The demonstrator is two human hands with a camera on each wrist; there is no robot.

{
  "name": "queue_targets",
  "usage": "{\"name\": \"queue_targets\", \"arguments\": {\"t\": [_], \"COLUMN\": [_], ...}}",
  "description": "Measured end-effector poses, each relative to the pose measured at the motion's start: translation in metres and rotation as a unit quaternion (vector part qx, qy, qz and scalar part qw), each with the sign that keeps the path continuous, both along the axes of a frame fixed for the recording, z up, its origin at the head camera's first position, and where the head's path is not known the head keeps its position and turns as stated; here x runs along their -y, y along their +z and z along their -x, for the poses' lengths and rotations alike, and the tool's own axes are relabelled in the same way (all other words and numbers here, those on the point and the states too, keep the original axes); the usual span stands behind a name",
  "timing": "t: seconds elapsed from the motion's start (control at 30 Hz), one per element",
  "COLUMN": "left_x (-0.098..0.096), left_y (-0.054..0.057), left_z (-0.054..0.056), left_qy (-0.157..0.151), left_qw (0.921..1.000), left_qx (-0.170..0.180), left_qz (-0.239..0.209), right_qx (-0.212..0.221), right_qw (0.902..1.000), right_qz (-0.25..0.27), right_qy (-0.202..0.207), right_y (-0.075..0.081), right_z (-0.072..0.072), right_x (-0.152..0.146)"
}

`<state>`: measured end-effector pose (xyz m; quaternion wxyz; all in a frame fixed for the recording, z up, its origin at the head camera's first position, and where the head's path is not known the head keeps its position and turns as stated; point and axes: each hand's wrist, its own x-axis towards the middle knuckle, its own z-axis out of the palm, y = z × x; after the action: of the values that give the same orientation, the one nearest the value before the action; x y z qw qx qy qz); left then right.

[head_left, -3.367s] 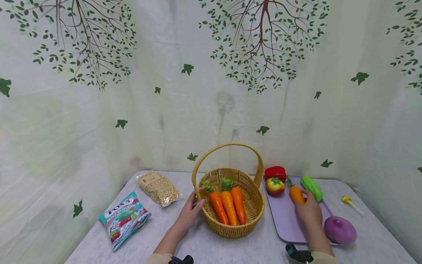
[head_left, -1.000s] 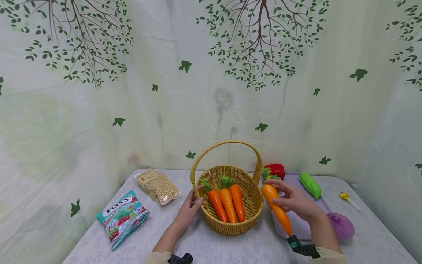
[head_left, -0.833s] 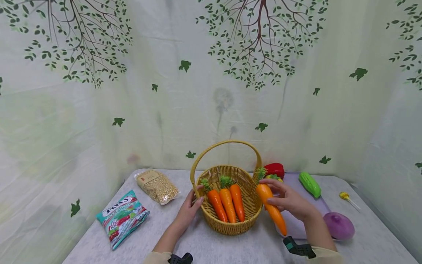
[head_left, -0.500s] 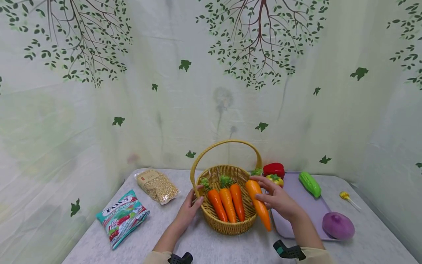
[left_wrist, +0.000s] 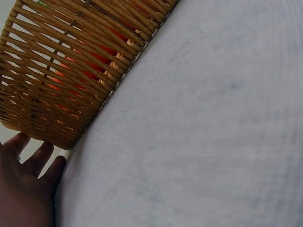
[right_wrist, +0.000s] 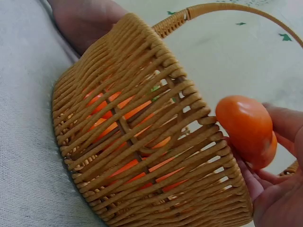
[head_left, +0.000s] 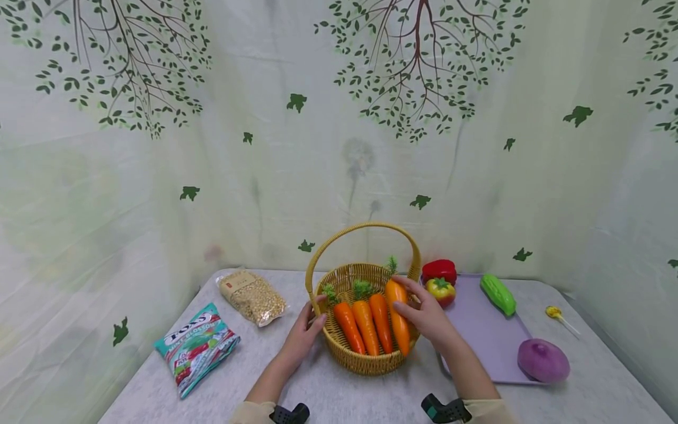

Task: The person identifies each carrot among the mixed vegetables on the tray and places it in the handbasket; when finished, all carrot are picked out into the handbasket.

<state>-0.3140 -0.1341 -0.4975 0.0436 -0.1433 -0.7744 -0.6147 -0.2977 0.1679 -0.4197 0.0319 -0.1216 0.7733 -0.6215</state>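
Observation:
A wicker basket (head_left: pixel 365 366) with an arched handle stands in the middle of the table, three carrots (head_left: pixel 364 324) lying side by side inside. My right hand (head_left: pixel 429 312) pinches another carrot (head_left: pixel 398 331) between thumb and fingers, its leafy top pointing away from me. In the right wrist view this carrot (right_wrist: pixel 244 120) sits right at the basket's rim, thick rounded end toward the camera. My left hand (head_left: pixel 301 340) rests against the basket's left side near the handle's base. In the left wrist view its spread fingers (left_wrist: pixel 40 158) touch the woven wall (left_wrist: pixel 71 71).
A purple tray (head_left: pixel 479 330) on the right holds a red pepper (head_left: pixel 439 270), a red-yellow fruit (head_left: pixel 441 290), a green cucumber-like vegetable (head_left: pixel 498 294) and a purple onion (head_left: pixel 542 360). A lollipop (head_left: pixel 555 314) lies farther right. A candy bag (head_left: pixel 197 348) and a grain bag (head_left: pixel 253 296) lie left.
My right hand picked the carrot off the tray and carried it left, from beside the basket to over its right part. My left hand has stayed at the basket's left side.

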Motion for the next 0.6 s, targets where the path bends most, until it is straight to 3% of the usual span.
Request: {"name": "queue_targets", "arguments": {"t": [0.17,0.3,0.4,0.5,0.6], "left_x": [0.001,0.002,0.002,0.001,0.000], "left_y": [0.003,0.004,0.003,0.002,0.001], "left_z": [0.002,0.003,0.003,0.001,0.000], "left_qy": [-0.004,0.006,0.007,0.001,0.002], "left_qw": [1.0000,0.9999,1.0000,1.0000,1.0000], "left_qx": [-0.007,-0.007,-0.001,0.002,0.004], "left_qz": [0.001,-0.007,-0.005,-0.001,0.000], "right_qx": [-0.011,-0.046,-0.086,-0.121,-0.141], "right_qw": [0.9989,0.9930,0.9795,0.9592,0.9425], "right_qz": [-0.033,-0.098,-0.170,-0.240,-0.284], "right_qy": [-0.030,-0.048,-0.064,-0.089,-0.106], "right_y": [0.003,0.006,0.003,-0.001,-0.005], "right_z": [0.008,0.019,0.026,0.027,0.027], "right_x": [0.004,0.008,0.015,0.021,0.027]}}
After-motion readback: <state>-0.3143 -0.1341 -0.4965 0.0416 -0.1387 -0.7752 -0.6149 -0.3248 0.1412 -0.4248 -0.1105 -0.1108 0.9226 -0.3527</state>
